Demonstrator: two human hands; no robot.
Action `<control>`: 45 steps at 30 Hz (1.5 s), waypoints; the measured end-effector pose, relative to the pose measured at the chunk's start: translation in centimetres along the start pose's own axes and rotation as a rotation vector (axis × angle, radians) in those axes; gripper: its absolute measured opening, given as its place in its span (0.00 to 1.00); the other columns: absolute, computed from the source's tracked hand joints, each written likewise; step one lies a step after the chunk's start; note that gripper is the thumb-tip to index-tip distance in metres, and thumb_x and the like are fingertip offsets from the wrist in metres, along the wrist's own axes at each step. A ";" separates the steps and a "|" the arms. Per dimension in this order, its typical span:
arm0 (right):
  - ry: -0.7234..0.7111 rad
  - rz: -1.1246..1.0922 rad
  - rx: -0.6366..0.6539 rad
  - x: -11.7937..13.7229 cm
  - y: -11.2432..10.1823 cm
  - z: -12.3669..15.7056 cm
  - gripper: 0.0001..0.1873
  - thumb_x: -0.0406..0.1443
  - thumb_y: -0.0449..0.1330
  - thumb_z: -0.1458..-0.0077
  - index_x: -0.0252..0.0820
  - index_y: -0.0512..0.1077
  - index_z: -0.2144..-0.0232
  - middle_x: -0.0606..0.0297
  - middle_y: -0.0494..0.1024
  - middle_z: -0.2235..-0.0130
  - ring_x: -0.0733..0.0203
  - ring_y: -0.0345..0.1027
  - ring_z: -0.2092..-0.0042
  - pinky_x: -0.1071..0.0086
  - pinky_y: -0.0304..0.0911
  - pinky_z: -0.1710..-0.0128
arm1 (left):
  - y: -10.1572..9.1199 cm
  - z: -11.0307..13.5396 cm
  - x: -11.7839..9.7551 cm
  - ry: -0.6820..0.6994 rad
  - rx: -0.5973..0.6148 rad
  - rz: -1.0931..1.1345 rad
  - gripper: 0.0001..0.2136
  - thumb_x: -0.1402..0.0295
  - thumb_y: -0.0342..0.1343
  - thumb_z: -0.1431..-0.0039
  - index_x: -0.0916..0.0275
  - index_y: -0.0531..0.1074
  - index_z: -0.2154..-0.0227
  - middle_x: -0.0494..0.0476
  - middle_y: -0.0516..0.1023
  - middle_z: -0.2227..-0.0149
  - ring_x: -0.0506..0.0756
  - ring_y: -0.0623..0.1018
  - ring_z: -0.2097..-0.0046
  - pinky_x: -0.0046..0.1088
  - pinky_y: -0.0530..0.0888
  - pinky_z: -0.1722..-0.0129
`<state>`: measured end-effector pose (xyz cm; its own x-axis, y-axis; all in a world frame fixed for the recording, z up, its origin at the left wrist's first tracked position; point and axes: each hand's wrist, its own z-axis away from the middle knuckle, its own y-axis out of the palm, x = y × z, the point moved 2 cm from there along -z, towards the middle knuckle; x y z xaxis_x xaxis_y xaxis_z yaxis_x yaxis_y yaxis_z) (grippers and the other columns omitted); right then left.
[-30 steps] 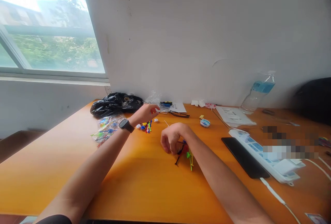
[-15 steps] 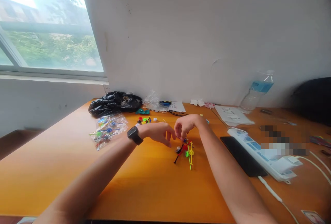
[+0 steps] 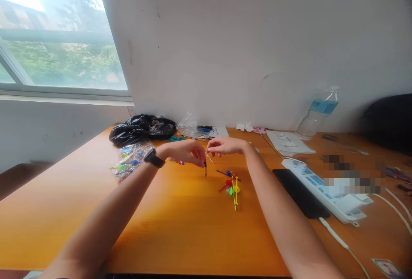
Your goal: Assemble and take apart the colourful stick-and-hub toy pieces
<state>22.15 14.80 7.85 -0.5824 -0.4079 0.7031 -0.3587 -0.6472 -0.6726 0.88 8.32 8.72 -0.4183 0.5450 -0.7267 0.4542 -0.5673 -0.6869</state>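
Observation:
Pinched in the fingertips of my left hand (image 3: 188, 152) is a small black plastic stick piece (image 3: 205, 169), hanging down above the table. My right hand (image 3: 226, 145) is close beside it, thumb and fingers together on a thin whitish stick (image 3: 210, 158) that slants down to the right. Just below my right hand lie a blue piece (image 3: 228, 173), a red piece (image 3: 228, 183), a yellow stick piece (image 3: 237, 189) and a thin green stick (image 3: 234, 201), close together on the table. More small coloured parts are partly hidden behind my left hand.
A clear bag of coloured parts (image 3: 132, 159) and a black plastic bag (image 3: 143, 128) lie at the left back. To the right are a dark phone (image 3: 301, 193), a white power strip (image 3: 322, 193) with cables, and a leaning water bottle (image 3: 317, 116). A wall closes off the back.
My left hand has taken the black piece from the coloured cluster and lifted it to the left. My right hand has moved left and up, and the whitish stick now shows at its fingers.

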 end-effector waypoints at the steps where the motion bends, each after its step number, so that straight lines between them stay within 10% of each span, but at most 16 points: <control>1: -0.017 -0.084 -0.100 0.2 -0.1 -0.2 0.13 0.45 0.64 0.40 0.41 0.79 0.62 0.60 0.82 0.65 0.60 0.73 0.66 0.69 0.64 0.67 | -1.2 0.6 0.2 0.000 -0.064 0.043 0.06 0.64 0.67 0.42 0.60 0.82 0.66 0.57 0.85 0.66 0.55 0.83 0.66 0.25 0.77 0.68; 6: -0.164 -0.578 -0.264 1.9 1.3 -1.9 0.18 0.49 0.65 0.38 0.40 0.77 0.57 0.58 0.82 0.64 0.60 0.75 0.64 0.69 0.69 0.64 | -4.4 2.2 1.6 0.031 -0.475 0.110 0.11 0.63 0.67 0.42 0.64 0.78 0.61 0.58 0.83 0.64 0.54 0.83 0.63 0.25 0.79 0.65; 15: -0.261 -0.655 -0.458 2.2 3.2 -4.0 0.20 0.44 0.74 0.50 0.42 0.76 0.59 0.63 0.80 0.63 0.61 0.74 0.61 0.69 0.71 0.62 | -3.4 1.2 2.4 0.030 -0.628 0.059 0.13 0.60 0.69 0.43 0.65 0.77 0.64 0.60 0.83 0.67 0.57 0.84 0.65 0.25 0.78 0.69; 27: -0.328 -0.693 -0.526 1.8 3.4 -4.3 0.15 0.41 0.71 0.52 0.42 0.73 0.65 0.66 0.79 0.68 0.61 0.75 0.66 0.67 0.70 0.62 | -2.8 0.8 2.9 -0.006 -0.629 0.194 0.16 0.59 0.70 0.43 0.66 0.77 0.61 0.63 0.84 0.61 0.58 0.85 0.61 0.26 0.79 0.67; 33: -0.328 -0.655 -0.531 1.6 3.8 -5.0 0.10 0.39 0.64 0.49 0.44 0.67 0.67 0.75 0.67 0.75 0.69 0.57 0.76 0.74 0.53 0.75 | -2.4 0.0 3.1 0.077 -0.606 0.213 0.13 0.63 0.70 0.45 0.66 0.76 0.64 0.61 0.83 0.63 0.57 0.84 0.60 0.27 0.80 0.63; 45: 0.101 0.172 -0.478 -2.9 4.8 -6.0 0.07 0.30 0.63 0.48 0.40 0.70 0.76 0.70 0.68 0.77 0.65 0.59 0.73 0.70 0.51 0.70 | -1.0 0.0 6.6 -0.139 -0.395 -0.193 0.08 0.67 0.70 0.51 0.63 0.82 0.68 0.56 0.84 0.68 0.50 0.77 0.77 0.22 0.70 0.78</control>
<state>17.73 16.74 1.23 -0.7214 -0.4025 0.5635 -0.5312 -0.2004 -0.8232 -2.32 12.49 4.64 -0.6140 0.5143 -0.5988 0.6111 -0.1704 -0.7730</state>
